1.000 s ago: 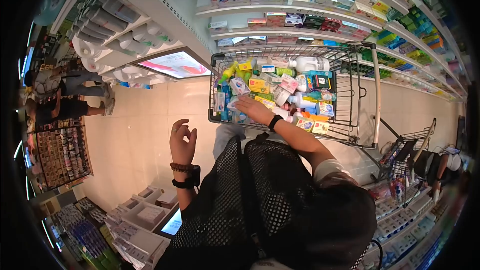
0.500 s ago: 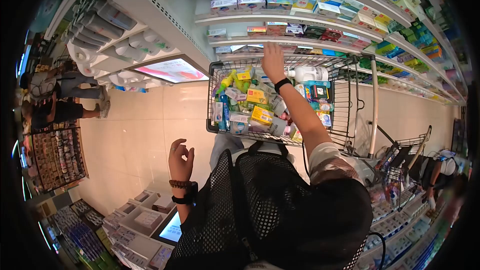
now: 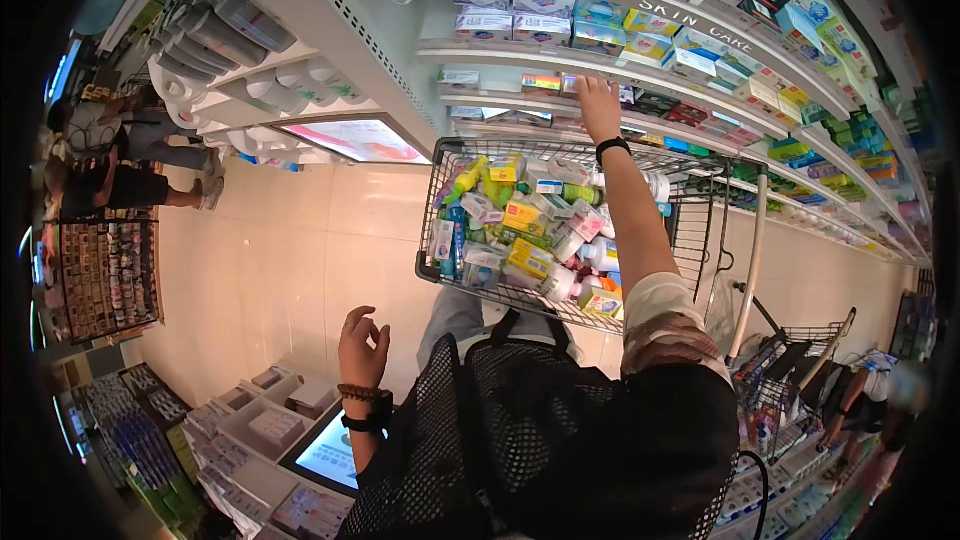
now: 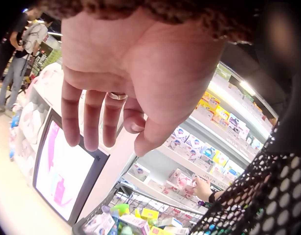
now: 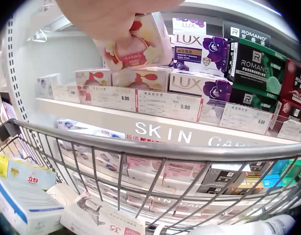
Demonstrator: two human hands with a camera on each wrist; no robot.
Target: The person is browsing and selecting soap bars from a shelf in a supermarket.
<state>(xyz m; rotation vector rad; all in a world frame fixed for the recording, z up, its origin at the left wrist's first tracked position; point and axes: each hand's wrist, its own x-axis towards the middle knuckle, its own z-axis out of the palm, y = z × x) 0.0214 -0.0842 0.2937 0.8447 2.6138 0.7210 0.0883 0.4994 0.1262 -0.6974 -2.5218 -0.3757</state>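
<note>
My right hand point(image 3: 600, 108) reaches over the far rim of the shopping cart point(image 3: 427, 240) to a shelf. It grips a pink-and-cream soap box point(image 5: 149, 49) printed with a red perfume-bottle picture, and the box tilts above similar boxes point(image 5: 140, 78) on the shelf. Purple-flowered LUX soap boxes point(image 5: 199, 51) stand just to its right. My left hand point(image 3: 365, 350) hangs in the air left of my body, its fingers loosely bent around nothing. A ring point(image 4: 116, 96) shows on one of its fingers.
The cart holds a heap of boxes and bottles, such as a yellow box point(image 3: 530, 258). Dark ROMANO boxes point(image 5: 253, 66) stand farther along the shelf. A lit screen point(image 3: 350, 138) is on the shelf end. Two people stand at the far left, and another cart point(image 3: 800, 360) is behind at right.
My right hand has moved from over the goods in the cart, across its far rim, to the shelf, where it now grips a soap box. The left hand has stayed nearly still.
</note>
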